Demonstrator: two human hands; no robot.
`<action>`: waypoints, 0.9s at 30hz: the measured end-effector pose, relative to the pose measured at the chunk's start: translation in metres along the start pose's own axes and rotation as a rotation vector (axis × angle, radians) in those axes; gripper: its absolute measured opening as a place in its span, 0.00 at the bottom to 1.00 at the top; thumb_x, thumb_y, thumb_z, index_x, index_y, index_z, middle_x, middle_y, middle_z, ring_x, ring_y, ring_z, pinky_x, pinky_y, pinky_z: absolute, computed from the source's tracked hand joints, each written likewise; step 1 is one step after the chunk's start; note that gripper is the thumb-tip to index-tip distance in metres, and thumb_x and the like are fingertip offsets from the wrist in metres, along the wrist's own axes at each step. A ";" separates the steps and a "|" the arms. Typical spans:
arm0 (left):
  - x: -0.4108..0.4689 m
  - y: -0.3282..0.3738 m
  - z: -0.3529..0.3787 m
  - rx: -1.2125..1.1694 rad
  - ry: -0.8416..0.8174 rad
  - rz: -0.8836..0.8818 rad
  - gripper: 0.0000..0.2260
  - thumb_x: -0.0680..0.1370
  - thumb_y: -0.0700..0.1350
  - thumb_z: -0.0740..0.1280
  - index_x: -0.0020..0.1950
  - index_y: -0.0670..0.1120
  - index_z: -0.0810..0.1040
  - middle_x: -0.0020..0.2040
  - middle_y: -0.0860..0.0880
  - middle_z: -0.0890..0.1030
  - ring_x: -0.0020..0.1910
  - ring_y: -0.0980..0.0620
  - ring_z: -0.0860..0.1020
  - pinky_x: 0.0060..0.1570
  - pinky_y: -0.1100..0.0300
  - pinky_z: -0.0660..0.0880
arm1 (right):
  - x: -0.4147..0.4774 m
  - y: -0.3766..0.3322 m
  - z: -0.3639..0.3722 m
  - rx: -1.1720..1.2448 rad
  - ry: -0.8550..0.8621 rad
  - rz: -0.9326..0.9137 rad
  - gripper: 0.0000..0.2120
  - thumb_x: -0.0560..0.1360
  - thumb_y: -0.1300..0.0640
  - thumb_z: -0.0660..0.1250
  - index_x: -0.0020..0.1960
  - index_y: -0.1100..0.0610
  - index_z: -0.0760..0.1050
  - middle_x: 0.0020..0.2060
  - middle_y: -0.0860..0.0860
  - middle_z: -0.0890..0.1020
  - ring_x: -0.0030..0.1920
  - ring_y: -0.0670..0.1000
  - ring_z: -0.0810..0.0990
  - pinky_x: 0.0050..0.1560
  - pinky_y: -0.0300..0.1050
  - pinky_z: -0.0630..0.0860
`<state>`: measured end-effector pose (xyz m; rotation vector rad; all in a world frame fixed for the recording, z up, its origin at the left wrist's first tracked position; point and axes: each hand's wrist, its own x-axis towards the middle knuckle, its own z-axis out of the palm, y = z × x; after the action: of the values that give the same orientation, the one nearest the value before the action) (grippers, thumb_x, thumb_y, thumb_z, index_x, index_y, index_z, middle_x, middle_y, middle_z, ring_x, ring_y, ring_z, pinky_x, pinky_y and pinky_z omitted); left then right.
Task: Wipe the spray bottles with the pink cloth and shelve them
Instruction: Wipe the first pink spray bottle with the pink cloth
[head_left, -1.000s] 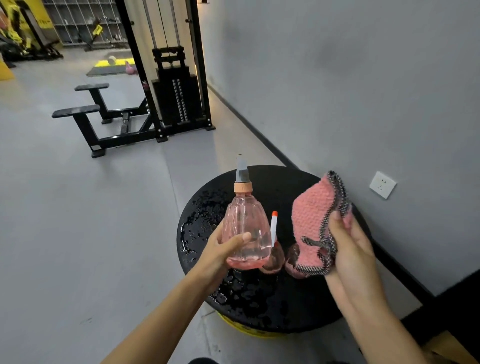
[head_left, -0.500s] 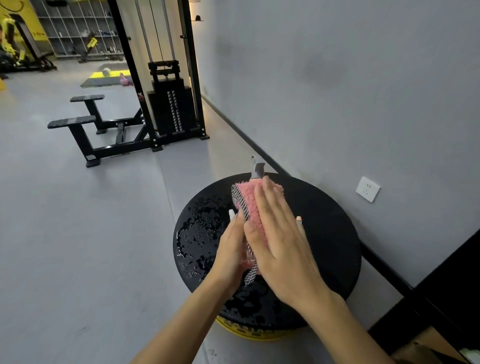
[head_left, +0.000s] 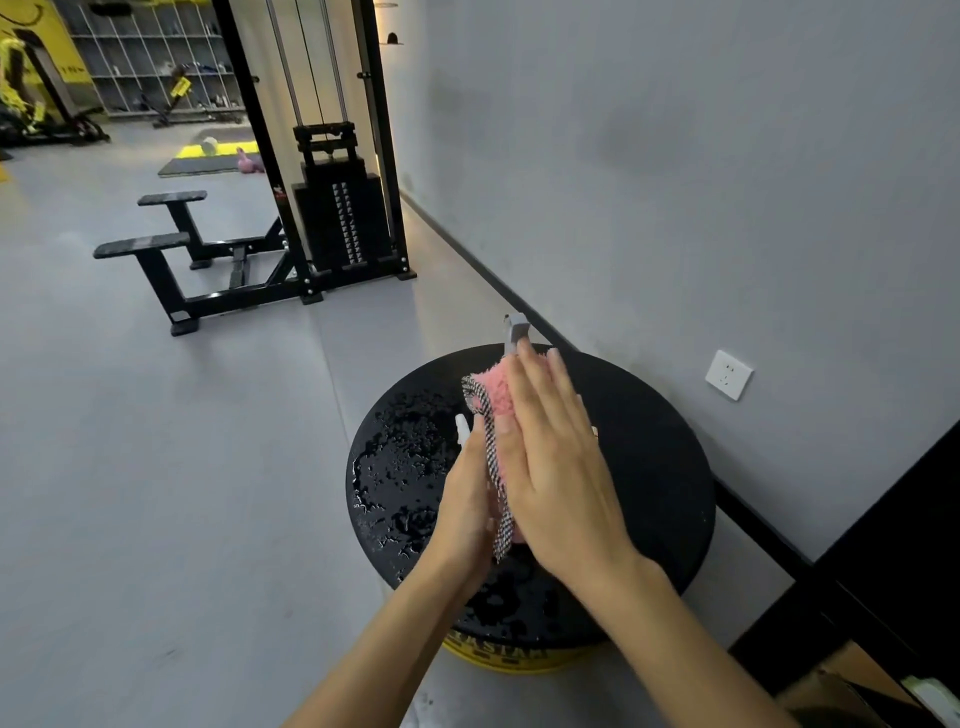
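Note:
Over a round black stool top (head_left: 654, 467) I hold a spray bottle upright; only its grey nozzle (head_left: 516, 332) shows above my fingers. My left hand (head_left: 467, 499) grips the bottle's body from the left. The pink cloth (head_left: 491, 397), edged in black-and-white check, is wrapped over the bottle. My right hand (head_left: 556, 462) presses the cloth flat against the bottle from the right. The bottle's body is hidden by cloth and hands. Any other bottles on the stool are hidden behind my hands.
The stool top is wet, with water drops across its left half (head_left: 405, 467). A grey wall with a white socket (head_left: 729, 374) runs along the right. A black cable machine (head_left: 337, 208) and bench (head_left: 156, 249) stand behind on the grey floor. Distant shelving (head_left: 150, 57) lines the back wall.
One second ago my right hand held the cloth away from the pink bottle. It has since pressed the cloth over the bottle and stays there; both hands sit slightly lower now.

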<state>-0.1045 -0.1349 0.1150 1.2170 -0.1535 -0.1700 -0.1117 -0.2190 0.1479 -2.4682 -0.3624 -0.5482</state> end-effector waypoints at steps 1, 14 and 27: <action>-0.001 0.001 0.000 -0.007 0.012 0.026 0.17 0.81 0.55 0.50 0.54 0.59 0.78 0.49 0.61 0.84 0.50 0.65 0.80 0.42 0.71 0.75 | -0.008 -0.003 0.001 -0.027 0.018 -0.017 0.25 0.83 0.48 0.43 0.79 0.50 0.43 0.78 0.43 0.44 0.77 0.43 0.38 0.78 0.50 0.46; -0.019 0.002 -0.004 0.029 0.075 0.017 0.16 0.82 0.51 0.49 0.56 0.54 0.76 0.49 0.61 0.84 0.52 0.66 0.79 0.46 0.73 0.74 | -0.029 -0.011 0.007 -0.018 0.038 -0.011 0.26 0.82 0.50 0.43 0.79 0.50 0.42 0.78 0.43 0.43 0.77 0.43 0.38 0.77 0.49 0.44; -0.034 0.013 0.000 -0.011 -0.043 -0.049 0.28 0.72 0.65 0.53 0.65 0.53 0.74 0.60 0.53 0.81 0.60 0.58 0.78 0.51 0.67 0.76 | -0.047 -0.015 -0.006 -0.039 0.039 -0.063 0.25 0.83 0.48 0.44 0.79 0.49 0.47 0.78 0.42 0.48 0.78 0.44 0.42 0.77 0.49 0.46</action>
<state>-0.1367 -0.1228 0.1264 1.2072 -0.1594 -0.2397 -0.1603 -0.2164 0.1379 -2.4870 -0.4192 -0.6344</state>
